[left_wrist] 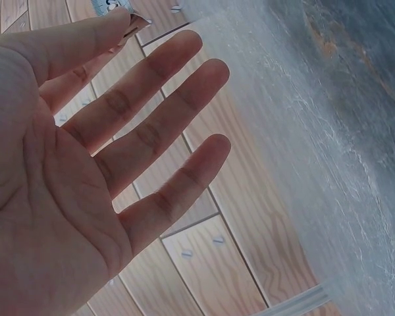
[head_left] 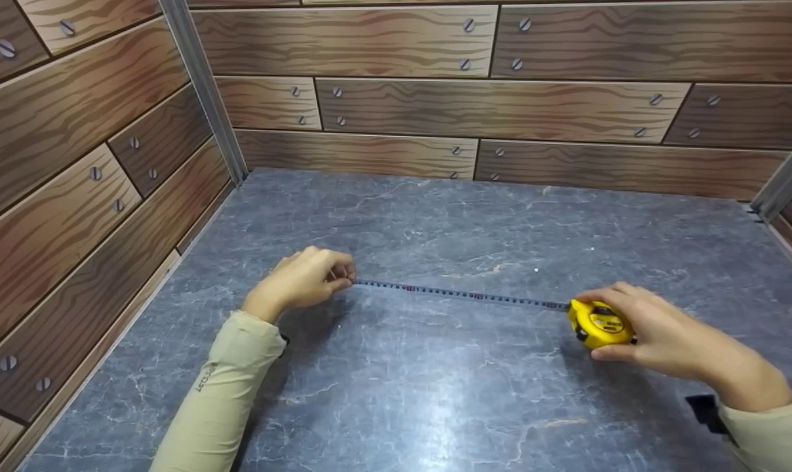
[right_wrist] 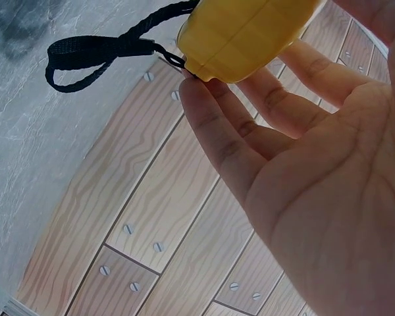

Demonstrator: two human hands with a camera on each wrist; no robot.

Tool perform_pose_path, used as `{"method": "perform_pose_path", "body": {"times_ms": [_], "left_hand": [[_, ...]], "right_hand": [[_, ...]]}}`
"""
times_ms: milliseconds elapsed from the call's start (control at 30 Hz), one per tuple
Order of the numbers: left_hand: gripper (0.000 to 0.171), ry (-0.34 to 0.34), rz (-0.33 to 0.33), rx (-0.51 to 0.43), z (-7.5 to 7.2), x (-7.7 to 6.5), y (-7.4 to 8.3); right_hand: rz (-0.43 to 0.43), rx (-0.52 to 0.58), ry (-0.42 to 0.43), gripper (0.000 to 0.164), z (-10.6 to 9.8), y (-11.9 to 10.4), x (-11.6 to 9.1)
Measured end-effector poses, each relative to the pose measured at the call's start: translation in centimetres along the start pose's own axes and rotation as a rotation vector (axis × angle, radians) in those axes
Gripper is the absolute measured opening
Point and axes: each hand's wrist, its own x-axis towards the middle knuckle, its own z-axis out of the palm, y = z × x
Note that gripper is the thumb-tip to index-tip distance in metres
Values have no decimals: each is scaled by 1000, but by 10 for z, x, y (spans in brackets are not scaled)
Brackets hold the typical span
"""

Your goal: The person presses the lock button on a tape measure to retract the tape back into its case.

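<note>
Only the right wrist view shows the black woven strap on the rounded yellow tape-measure case, at four o'clock; the right hand grips it, fingers part-curled. At eight o'clock the left hand pinches the end of the narrow numbered blade, three fingers spread. The grey marbled tabletop stretches beyond to the plank-patterned wall at twelve. I count two hands, one tape.

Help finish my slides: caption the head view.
Measuring tape extended from yellow case in right hand to left hand, over a marbled grey surface.
</note>
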Motion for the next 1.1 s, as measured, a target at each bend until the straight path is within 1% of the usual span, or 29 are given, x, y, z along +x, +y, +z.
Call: {"method": "perform_pose_path", "body": {"times_ms": [167,367,600,1100], "left_hand": [[7,-4,-4,2,0,0,1],[8,-11,3,-6,1,0,2],[7,-2,4,0,1,-1,2],[9,-12,8,6,3,1,3]], "right_hand": [[-7,2,3,73,1,-1,1],[15,7,-19,73,0,-2,1],[-21,7,7,73,1,-2,1],[-11,16,-9,72,1,-2,1]]}}
